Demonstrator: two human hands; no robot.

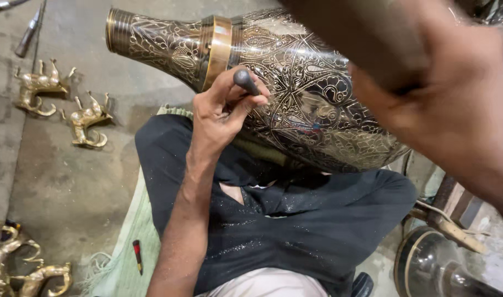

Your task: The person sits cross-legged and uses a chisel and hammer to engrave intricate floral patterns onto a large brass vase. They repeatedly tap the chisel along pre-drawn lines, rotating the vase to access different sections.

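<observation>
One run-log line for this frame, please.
left hand: holds chisel on engraved vase | right hand: raised, blurred, grips dark handle | vase: on lap

We note two bare forearms, without sleeves, wristbands, rings or a watch. The left hand (221,113) appears sharp, with short nails; the right hand (455,104) is close to the camera and blurred. Our legs wear dark, near-black trousers (295,220), speckled with fine bright dust and torn open at one spot. A pale garment edge (268,283) shows at the bottom.
</observation>
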